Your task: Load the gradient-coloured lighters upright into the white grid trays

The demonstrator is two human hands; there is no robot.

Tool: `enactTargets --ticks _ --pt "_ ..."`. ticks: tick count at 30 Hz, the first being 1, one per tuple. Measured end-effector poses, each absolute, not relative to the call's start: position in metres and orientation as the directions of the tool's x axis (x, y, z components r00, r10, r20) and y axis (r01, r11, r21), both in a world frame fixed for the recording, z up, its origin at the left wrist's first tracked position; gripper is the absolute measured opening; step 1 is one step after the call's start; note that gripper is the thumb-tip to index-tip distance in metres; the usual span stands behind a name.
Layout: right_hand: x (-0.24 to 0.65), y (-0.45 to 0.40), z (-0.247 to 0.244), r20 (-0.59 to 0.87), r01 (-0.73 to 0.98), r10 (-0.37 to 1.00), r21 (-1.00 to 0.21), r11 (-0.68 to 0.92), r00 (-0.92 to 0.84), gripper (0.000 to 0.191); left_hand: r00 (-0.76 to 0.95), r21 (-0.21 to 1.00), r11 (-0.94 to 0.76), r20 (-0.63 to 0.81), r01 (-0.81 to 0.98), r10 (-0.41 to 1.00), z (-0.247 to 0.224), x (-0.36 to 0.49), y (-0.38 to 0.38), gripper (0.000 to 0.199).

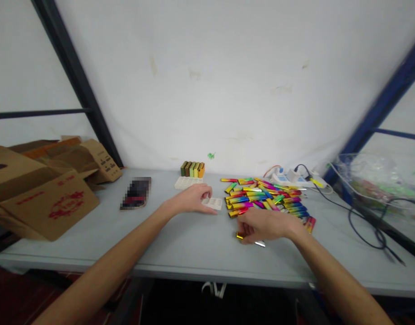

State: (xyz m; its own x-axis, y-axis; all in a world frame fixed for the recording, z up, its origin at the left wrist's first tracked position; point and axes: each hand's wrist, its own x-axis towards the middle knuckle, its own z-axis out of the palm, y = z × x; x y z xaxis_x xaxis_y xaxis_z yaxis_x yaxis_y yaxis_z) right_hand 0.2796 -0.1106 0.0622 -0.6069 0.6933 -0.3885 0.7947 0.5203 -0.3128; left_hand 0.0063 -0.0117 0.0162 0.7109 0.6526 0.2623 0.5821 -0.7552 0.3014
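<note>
My left hand [193, 198] rests on the table with thumb and fingers curved around the edge of a small white plastic tray with compartments [214, 203]. My right hand [263, 223] is closed with its fingers pointing down. A shiny metallic tube [240, 235] is in its fingers; a gold end shows on one side and a silver end on the other. Beside that hand lies a pile of shiny rainbow-coloured metallic tubes [254, 197]. Behind my left hand is another white compartment tray [184, 182], and several yellow and green tubes [193, 169] stand upright in a block just behind it.
Opened cardboard boxes [51, 203] fill the table's left end, near a pixelated dark flat object [136, 193]. A power strip [304, 178] with plugs and a black cable [358, 230] lies at the back right. Clear plastic bags [380, 176] sit at the far right.
</note>
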Motion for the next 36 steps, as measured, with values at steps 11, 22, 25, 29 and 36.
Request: enactTargets --ticks 11,22,25,29,36 --pt "0.314 -0.06 0.047 0.06 0.745 0.767 -0.204 0.635 -0.638 0.029 0.715 0.236 -0.746 0.216 0.622 0.665 0.007 0.004 -0.009 0.07" --pt "0.316 -0.024 0.012 0.355 0.895 0.837 -0.005 0.446 -0.416 0.05 0.557 0.092 -0.624 0.365 0.776 0.746 0.011 -0.017 0.004 0.072" --pt "0.305 -0.012 -0.001 0.334 0.894 0.847 -0.026 0.448 -0.414 0.056 0.586 0.112 -0.639 0.304 0.761 0.751 0.008 -0.015 0.0 0.08" --pt "0.296 -0.001 -0.009 0.191 0.901 0.896 -0.092 0.424 -0.402 0.065 0.642 0.155 -0.659 0.145 0.736 0.752 0.006 -0.006 -0.011 0.086" --pt "0.297 0.009 -0.016 0.043 0.862 0.873 -0.141 0.487 -0.486 0.066 0.644 0.186 -0.624 -0.069 0.759 0.762 0.011 -0.002 -0.017 0.093"
